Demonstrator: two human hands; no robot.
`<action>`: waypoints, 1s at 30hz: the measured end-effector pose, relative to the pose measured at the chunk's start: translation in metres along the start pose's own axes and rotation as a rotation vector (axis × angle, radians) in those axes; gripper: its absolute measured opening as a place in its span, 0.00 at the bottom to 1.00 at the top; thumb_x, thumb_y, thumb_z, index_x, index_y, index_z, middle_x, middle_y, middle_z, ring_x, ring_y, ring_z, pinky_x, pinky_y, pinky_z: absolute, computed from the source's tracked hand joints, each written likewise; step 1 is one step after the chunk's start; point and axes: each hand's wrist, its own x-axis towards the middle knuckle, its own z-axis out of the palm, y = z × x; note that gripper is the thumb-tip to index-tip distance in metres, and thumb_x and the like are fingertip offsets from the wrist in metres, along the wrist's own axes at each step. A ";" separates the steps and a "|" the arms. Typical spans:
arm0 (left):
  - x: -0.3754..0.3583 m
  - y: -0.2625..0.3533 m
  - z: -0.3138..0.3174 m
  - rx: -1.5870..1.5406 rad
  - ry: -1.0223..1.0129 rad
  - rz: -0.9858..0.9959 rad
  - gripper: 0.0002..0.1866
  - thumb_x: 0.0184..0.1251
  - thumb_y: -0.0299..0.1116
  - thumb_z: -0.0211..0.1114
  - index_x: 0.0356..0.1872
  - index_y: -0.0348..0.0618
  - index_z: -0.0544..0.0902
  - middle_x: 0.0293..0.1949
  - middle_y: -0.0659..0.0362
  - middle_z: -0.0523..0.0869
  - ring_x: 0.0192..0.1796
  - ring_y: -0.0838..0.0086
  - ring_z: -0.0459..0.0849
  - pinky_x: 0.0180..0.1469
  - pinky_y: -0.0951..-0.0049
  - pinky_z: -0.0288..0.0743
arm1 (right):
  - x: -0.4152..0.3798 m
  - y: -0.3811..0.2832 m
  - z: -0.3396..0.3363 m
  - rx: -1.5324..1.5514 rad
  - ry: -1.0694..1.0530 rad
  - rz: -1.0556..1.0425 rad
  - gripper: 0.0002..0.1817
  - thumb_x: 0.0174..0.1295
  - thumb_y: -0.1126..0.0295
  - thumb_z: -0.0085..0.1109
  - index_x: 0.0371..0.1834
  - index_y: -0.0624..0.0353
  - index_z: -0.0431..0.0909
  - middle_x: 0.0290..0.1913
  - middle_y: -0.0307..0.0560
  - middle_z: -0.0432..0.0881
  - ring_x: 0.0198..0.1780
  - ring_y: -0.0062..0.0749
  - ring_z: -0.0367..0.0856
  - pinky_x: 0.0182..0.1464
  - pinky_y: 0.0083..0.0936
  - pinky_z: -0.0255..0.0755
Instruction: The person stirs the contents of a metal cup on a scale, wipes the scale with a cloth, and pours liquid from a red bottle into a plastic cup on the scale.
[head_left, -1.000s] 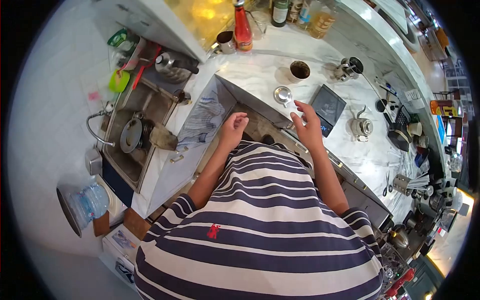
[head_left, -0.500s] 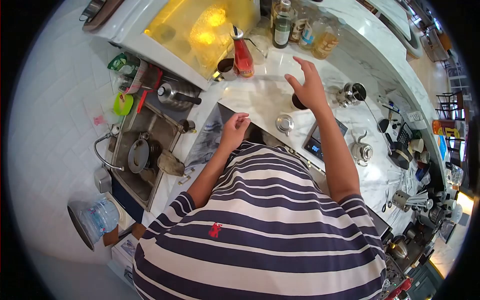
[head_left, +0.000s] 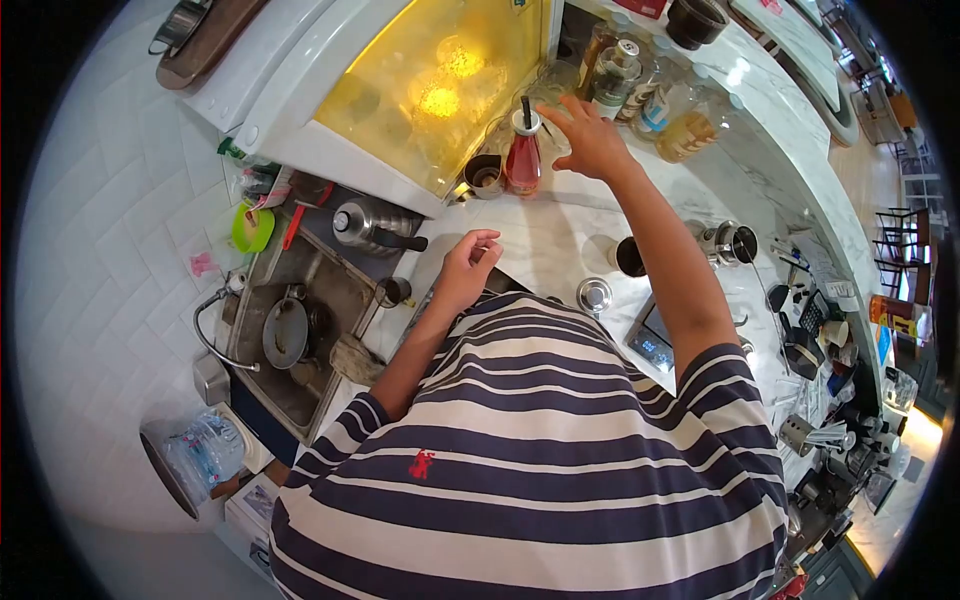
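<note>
My right hand (head_left: 590,145) reaches across the counter with its fingers spread and nothing in it. Its fingertips are right beside a red bottle (head_left: 523,160) with a white cap and a dark spout. A dark metal cup (head_left: 484,177) stands just left of that bottle. Nearer my body, my left hand (head_left: 470,268) hangs over the counter's front edge, empty, with its fingers loosely bent and apart. Below my right forearm are a dark-mouthed cup (head_left: 629,257), a small round silver lidded item (head_left: 594,294) and a digital scale (head_left: 652,346).
A lit yellow display case (head_left: 440,90) rises at the back left. Several glass bottles (head_left: 690,125) line the back counter. A steel kettle (head_left: 370,222) sits beside the sink (head_left: 262,385) on the left. At the right stands a metal pitcher (head_left: 722,243).
My right hand has moved left and farther away, from above the dark-mouthed cup to beside the red bottle. My left hand stays near the counter edge. The view has shifted slightly.
</note>
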 end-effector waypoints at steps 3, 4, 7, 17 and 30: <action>0.005 0.009 -0.007 0.023 -0.010 -0.003 0.18 0.76 0.36 0.70 0.61 0.42 0.85 0.44 0.62 0.88 0.42 0.79 0.84 0.44 0.76 0.76 | 0.006 0.001 0.006 0.000 -0.030 -0.030 0.56 0.49 0.59 0.86 0.83 0.29 0.64 0.81 0.48 0.66 0.80 0.53 0.66 0.71 0.56 0.74; 0.007 0.009 -0.007 0.026 -0.011 -0.002 0.18 0.76 0.36 0.70 0.61 0.42 0.85 0.44 0.62 0.88 0.42 0.78 0.84 0.44 0.76 0.76 | 0.007 0.002 0.008 -0.003 -0.042 -0.038 0.55 0.49 0.59 0.86 0.83 0.29 0.64 0.81 0.48 0.66 0.80 0.53 0.66 0.71 0.57 0.74; 0.014 0.013 -0.006 0.038 -0.028 -0.005 0.16 0.78 0.36 0.69 0.61 0.43 0.84 0.46 0.64 0.87 0.43 0.81 0.82 0.45 0.78 0.75 | 0.009 0.005 0.015 0.024 -0.040 -0.049 0.52 0.51 0.60 0.84 0.82 0.33 0.66 0.80 0.50 0.67 0.79 0.54 0.68 0.71 0.54 0.75; 0.026 0.014 -0.005 0.060 -0.075 0.010 0.17 0.78 0.36 0.68 0.62 0.43 0.83 0.47 0.65 0.87 0.46 0.82 0.83 0.46 0.77 0.75 | -0.007 0.016 0.016 0.206 0.013 0.013 0.45 0.47 0.63 0.80 0.74 0.44 0.71 0.70 0.56 0.75 0.70 0.60 0.74 0.68 0.49 0.77; 0.027 0.036 0.031 0.154 -0.262 0.080 0.22 0.71 0.35 0.74 0.64 0.44 0.83 0.49 0.62 0.89 0.47 0.79 0.84 0.46 0.75 0.75 | -0.111 0.011 -0.063 0.290 0.329 0.132 0.39 0.51 0.64 0.77 0.71 0.46 0.73 0.68 0.52 0.76 0.69 0.57 0.73 0.70 0.48 0.74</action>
